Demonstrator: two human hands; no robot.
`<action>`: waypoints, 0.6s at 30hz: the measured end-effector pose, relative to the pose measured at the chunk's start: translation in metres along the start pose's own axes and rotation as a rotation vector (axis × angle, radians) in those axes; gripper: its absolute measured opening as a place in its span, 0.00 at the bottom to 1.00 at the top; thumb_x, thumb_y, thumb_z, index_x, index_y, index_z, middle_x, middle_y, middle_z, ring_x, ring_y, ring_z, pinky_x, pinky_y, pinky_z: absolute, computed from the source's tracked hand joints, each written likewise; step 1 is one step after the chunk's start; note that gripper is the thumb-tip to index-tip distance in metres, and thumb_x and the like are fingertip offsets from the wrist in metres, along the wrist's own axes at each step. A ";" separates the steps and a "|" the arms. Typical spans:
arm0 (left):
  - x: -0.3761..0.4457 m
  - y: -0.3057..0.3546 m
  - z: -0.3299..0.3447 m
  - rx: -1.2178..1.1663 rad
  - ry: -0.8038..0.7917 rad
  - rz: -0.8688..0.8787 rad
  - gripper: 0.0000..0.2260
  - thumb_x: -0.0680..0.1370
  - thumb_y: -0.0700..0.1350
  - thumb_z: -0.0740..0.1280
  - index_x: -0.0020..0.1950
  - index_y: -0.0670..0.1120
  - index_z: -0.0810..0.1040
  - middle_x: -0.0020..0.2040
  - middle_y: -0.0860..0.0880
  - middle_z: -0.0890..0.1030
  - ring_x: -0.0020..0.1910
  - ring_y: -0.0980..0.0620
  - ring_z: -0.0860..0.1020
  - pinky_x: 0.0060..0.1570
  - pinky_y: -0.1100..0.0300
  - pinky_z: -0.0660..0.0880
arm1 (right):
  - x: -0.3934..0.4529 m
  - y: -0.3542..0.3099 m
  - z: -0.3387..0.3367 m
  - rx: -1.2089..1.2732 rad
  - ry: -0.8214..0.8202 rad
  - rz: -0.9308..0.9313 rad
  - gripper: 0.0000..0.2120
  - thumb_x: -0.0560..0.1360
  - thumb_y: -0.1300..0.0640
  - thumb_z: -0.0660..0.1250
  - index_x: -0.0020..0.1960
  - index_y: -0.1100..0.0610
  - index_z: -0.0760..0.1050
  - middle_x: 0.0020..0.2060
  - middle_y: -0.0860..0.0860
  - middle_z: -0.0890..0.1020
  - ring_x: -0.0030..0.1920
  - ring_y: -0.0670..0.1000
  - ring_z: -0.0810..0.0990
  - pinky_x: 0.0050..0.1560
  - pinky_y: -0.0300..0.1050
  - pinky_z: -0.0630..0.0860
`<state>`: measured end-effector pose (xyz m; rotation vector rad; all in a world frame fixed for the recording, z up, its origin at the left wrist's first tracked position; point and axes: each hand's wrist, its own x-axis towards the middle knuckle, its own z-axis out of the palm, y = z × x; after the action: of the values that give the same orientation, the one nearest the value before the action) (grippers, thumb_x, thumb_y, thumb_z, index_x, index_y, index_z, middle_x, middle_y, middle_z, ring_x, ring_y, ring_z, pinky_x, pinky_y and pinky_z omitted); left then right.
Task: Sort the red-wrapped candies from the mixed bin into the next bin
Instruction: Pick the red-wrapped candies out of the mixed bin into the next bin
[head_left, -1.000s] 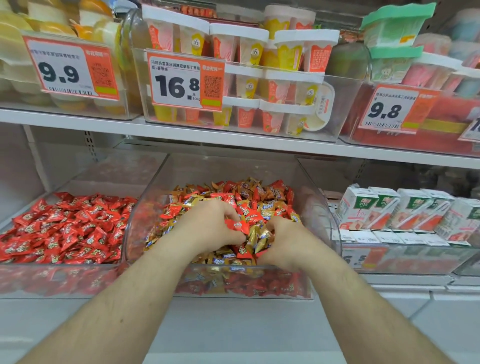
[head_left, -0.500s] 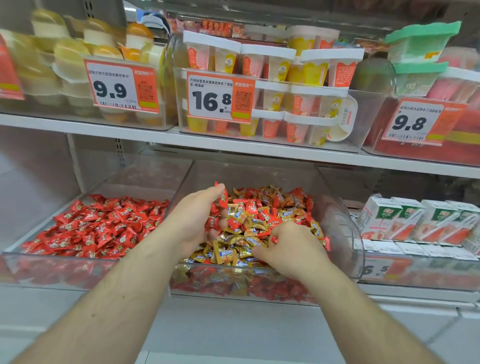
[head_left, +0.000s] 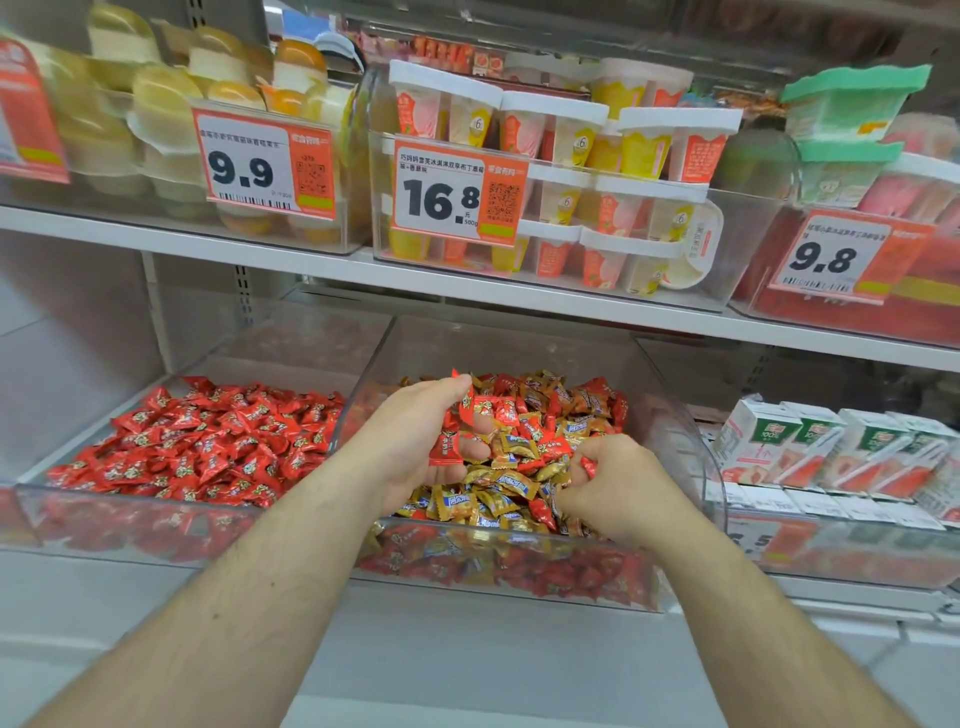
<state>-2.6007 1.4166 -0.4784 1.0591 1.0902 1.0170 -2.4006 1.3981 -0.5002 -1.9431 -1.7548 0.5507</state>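
Head view: one camera only.
Left hand (head_left: 410, 441): fingers curled round several red candies (head_left: 447, 447) above the mixed bin (head_left: 691, 431).
Right hand (head_left: 613, 483): fingers pinch one red candy (head_left: 587, 466); fingertips partly hidden.
Next bin (head_left: 31, 499): left, red pile; front wall blurs contents.

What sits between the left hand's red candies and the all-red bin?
Head view: only the clear wall shared by the mixed bin and red bin. Left hand holds red candies just right of it.
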 end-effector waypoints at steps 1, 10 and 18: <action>0.000 0.000 0.000 0.003 -0.004 0.001 0.11 0.82 0.53 0.60 0.59 0.47 0.73 0.44 0.47 0.84 0.36 0.51 0.80 0.27 0.60 0.72 | -0.001 0.000 0.001 -0.009 0.006 -0.003 0.10 0.66 0.63 0.67 0.32 0.55 0.67 0.29 0.50 0.70 0.30 0.51 0.67 0.33 0.43 0.65; 0.000 0.000 -0.001 -0.038 -0.024 0.001 0.11 0.82 0.51 0.62 0.58 0.45 0.75 0.41 0.47 0.84 0.34 0.51 0.79 0.26 0.61 0.71 | 0.000 -0.008 0.025 -0.214 0.037 -0.044 0.09 0.67 0.62 0.68 0.33 0.54 0.69 0.32 0.49 0.77 0.37 0.55 0.77 0.33 0.44 0.72; -0.008 0.018 -0.041 -0.358 -0.021 -0.032 0.11 0.80 0.48 0.63 0.59 0.47 0.79 0.38 0.44 0.81 0.30 0.50 0.80 0.19 0.65 0.71 | -0.012 -0.009 -0.028 0.213 0.053 0.032 0.20 0.65 0.69 0.74 0.29 0.55 0.65 0.25 0.49 0.67 0.27 0.50 0.63 0.28 0.40 0.60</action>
<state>-2.6442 1.4182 -0.4644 0.7581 0.8644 1.1232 -2.3934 1.3848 -0.4722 -1.8234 -1.5663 0.6630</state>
